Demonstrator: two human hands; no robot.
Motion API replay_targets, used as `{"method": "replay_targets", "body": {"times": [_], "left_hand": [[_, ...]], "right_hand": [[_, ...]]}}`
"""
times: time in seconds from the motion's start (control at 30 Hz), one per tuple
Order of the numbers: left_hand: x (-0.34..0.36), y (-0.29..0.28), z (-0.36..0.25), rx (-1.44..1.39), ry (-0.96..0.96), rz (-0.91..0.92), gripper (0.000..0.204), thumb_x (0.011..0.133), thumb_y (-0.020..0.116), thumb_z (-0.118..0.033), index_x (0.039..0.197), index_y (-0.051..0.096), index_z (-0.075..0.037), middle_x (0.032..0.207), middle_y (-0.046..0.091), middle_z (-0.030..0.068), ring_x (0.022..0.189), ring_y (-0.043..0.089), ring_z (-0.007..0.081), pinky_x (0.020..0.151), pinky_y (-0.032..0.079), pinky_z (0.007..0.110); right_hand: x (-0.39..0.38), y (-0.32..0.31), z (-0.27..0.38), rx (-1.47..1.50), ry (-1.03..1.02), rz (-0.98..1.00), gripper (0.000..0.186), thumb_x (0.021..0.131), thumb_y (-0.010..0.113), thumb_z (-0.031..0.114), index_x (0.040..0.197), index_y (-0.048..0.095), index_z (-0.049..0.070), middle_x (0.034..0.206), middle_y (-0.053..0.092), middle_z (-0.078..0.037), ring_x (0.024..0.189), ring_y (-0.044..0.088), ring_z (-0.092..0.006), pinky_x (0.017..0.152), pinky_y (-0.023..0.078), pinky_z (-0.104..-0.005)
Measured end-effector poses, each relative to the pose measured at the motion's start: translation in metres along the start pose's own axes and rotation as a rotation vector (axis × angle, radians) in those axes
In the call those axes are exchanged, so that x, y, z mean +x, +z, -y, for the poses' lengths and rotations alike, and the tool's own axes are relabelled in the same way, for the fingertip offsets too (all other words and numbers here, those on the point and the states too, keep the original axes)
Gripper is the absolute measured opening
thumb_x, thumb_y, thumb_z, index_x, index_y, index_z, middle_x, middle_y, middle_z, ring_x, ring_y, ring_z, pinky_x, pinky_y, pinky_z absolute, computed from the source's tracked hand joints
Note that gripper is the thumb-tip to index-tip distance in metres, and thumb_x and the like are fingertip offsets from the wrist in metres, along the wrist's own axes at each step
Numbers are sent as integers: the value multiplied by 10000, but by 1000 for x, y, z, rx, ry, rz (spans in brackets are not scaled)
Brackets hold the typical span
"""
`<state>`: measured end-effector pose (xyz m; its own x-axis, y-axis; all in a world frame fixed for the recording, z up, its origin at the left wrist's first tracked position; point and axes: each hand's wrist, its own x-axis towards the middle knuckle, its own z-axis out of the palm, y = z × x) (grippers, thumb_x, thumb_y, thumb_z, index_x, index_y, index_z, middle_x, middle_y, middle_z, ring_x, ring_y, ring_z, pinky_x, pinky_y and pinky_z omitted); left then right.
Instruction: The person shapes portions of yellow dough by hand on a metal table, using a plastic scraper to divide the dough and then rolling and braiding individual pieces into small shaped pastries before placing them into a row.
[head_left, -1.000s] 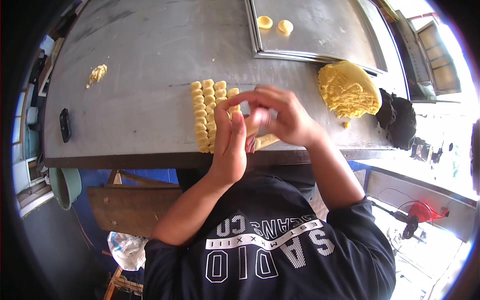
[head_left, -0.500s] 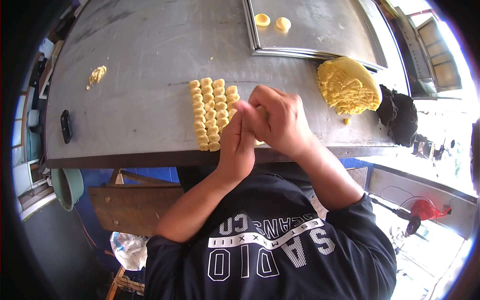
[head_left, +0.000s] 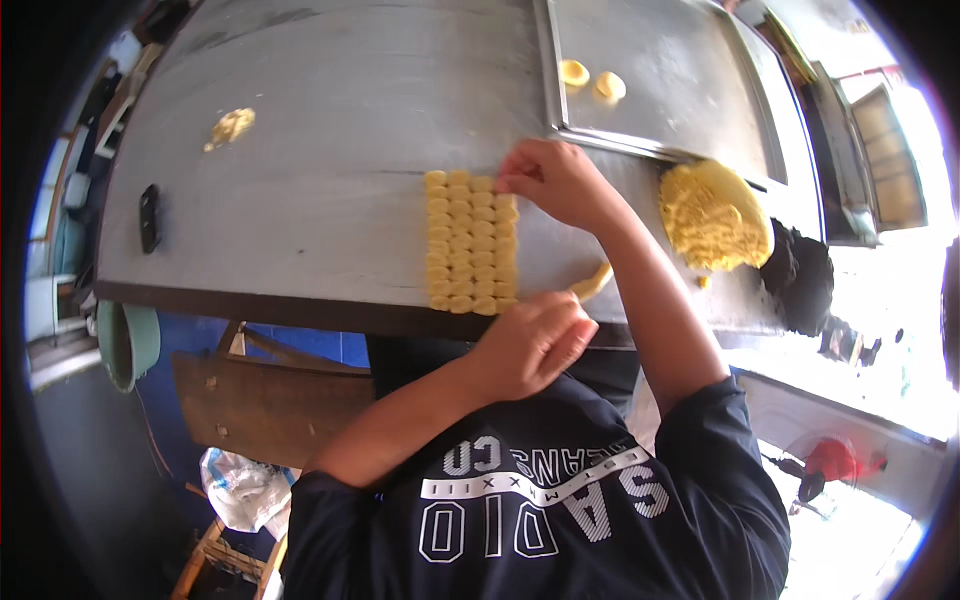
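Note:
Small pale-yellow dough pieces (head_left: 460, 245) lie in tight rows on the metal tabletop (head_left: 330, 200). My right hand (head_left: 550, 180) reaches over the far right corner of these rows, its thumb and fingers pinched together. The fingertips hide whatever is between them. Close to the table's front edge, my left hand (head_left: 535, 343) is curled into a loose fist, and what it holds, if anything, is hidden. Beyond its knuckles a strip of yellow dough (head_left: 592, 283) shows, apparently lying on the table and partly covered by the hand.
A large mound of yellow dough (head_left: 715, 215) sits on the right, beside a crumpled black bag (head_left: 800, 270). Behind it a metal tray (head_left: 680, 80) holds two dough rounds (head_left: 610, 86). Dough scraps (head_left: 232, 126) and a black phone-like object (head_left: 150, 218) lie on the left.
My hands, pressed together over the rows before, have come apart. The right moved to the rows' far corner, the left back toward the front edge. The dough strip has come into view.

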<state>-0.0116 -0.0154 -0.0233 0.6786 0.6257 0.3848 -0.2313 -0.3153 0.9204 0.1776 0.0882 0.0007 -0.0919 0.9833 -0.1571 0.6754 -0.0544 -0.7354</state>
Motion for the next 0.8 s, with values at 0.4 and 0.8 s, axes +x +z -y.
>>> {"method": "replay_targets", "body": {"times": [0.4, 0.8], "left_hand": [[-11, -28, 2, 706, 588, -1, 313, 899, 816, -349, 1011, 684, -87, 1062, 657, 34, 990, 659, 207, 877, 538, 363], [-11, -20, 22, 536, 533, -138, 187, 930, 680, -239, 950, 754, -68, 1084, 721, 80, 1158, 657, 248, 1082, 476, 418]], "right_hand": [[88, 49, 105, -392, -590, -26, 524, 1050, 706, 254, 1487, 582, -6, 1483, 639, -209, 1360, 609, -401, 1142, 509, -453], [276, 220, 204, -757, -552, -67, 617, 1020, 580, 41, 1586, 385, -111, 1651, 433, -268, 1546, 434, -386, 1200, 490, -414]]}}
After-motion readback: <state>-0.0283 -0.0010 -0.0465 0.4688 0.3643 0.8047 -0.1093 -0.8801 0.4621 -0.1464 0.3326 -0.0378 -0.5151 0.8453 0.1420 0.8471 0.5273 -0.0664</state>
